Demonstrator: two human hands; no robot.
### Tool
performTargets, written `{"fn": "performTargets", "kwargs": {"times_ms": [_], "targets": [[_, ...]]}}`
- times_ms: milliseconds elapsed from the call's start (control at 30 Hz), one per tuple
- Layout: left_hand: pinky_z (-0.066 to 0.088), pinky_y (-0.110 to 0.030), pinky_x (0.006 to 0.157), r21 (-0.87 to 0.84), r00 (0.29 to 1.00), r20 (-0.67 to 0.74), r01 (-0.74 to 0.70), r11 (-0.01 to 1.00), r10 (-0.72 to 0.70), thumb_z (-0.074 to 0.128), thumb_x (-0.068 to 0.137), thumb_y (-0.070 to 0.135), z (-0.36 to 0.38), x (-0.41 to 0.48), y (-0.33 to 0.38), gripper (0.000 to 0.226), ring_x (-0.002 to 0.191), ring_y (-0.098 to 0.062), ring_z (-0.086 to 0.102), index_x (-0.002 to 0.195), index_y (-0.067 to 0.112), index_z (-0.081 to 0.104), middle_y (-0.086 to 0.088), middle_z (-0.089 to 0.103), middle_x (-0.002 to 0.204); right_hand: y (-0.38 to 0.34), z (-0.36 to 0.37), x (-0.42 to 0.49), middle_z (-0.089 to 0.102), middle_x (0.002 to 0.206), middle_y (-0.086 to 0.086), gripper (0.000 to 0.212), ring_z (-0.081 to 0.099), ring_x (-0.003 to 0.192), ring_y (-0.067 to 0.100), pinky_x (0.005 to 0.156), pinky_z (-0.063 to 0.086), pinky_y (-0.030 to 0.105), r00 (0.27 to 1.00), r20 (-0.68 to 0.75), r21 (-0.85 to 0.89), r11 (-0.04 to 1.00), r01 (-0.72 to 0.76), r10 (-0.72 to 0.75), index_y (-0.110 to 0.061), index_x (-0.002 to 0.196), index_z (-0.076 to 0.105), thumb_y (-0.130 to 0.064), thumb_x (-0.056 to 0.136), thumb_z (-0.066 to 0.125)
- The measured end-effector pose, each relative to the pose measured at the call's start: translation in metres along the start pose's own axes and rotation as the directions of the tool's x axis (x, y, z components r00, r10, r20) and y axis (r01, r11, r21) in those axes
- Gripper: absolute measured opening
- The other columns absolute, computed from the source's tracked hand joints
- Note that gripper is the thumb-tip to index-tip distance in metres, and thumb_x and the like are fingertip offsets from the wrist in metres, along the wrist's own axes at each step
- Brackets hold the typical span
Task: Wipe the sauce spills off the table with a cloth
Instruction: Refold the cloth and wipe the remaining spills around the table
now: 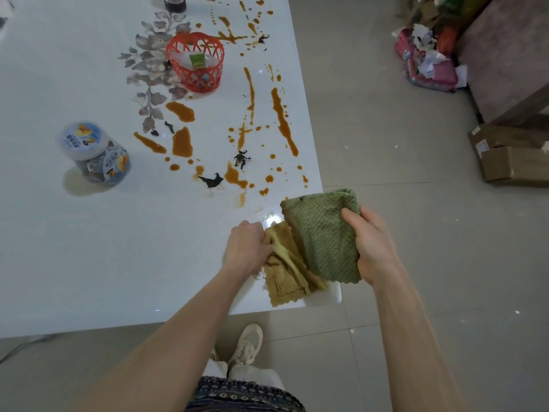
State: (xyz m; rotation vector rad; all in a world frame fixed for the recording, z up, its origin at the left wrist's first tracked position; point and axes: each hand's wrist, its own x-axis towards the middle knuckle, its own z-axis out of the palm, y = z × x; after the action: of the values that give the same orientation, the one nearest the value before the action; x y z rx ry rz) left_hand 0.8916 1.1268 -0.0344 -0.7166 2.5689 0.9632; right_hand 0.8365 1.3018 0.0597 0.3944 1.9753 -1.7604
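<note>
White glossy table [89, 248] on a tiled floor [416, 233] – both hands hold a cloth at its near right corner.

The cloth [320, 242], green on one face and yellowish on the other, lies over the corner, its folded green part reaching past the table's right edge. The left hand [246, 248] grips the yellowish part with curled fingers; the right hand [372, 248] clasps the green fold, thumb on top, the other fingers hidden beneath. Just beyond the cloth the brown sauce spills [182, 142] run in streaks and drops along the right edge toward the far side, with dark scraps [212, 181] among them. A red basket [205, 78] stands amid the spills and a lidded jar [95, 153] to their left – the near left of the tabletop lies bare. To the right is open floor, with cardboard boxes [511, 156] well apart.
</note>
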Motion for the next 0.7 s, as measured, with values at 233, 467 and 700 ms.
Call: {"fn": "performTargets", "kwargs": {"times_ms": [233,467,700], "targets": [[0.052,-0.036,0.062,-0.733,0.952,0.235,0.305,0.608,-0.195,0.043,0.091,0.008,-0.020,0.008,-0.025,0.012,0.067,-0.020,0.057,0.091,0.010,0.055,-0.012,0.060,0.082,0.001,0.009,0.009,0.074,0.093,0.011,0.018,0.072,0.083,0.022,0.066,0.059,0.031,0.930,0.325,0.142,0.963,-0.229,0.173,-0.006,0.105,0.067,-0.008,0.097,0.051],[0.053,-0.041,0.077,-0.807,0.869,0.456,0.495,0.321,-0.192,0.041,0.094,0.052,-0.039,-0.001,-0.037,0.052,0.088,-0.026,0.065,0.098,0.005,0.063,-0.011,0.069,0.093,0.057,0.044,0.040,0.066,0.102,0.006,0.018,0.063,0.095,0.023,0.089,0.051,0.043,0.994,0.096,-0.492,0.871,0.001,0.053,-0.019,0.101,0.063,-0.016,0.097,0.046],[0.047,-0.029,0.063,-0.650,0.944,0.325,0.269,0.710,-0.059,0.072,0.074,0.006,-0.033,-0.005,-0.016,0.021,0.085,-0.023,0.060,0.088,0.015,0.059,-0.009,0.064,0.090,0.062,0.051,0.038,0.051,0.120,0.001,0.027,0.052,0.109,0.016,0.091,0.042,0.029,0.986,0.156,-0.601,0.786,0.144,-0.062,-0.019,0.120,0.060,-0.016,0.094,0.054]]}}
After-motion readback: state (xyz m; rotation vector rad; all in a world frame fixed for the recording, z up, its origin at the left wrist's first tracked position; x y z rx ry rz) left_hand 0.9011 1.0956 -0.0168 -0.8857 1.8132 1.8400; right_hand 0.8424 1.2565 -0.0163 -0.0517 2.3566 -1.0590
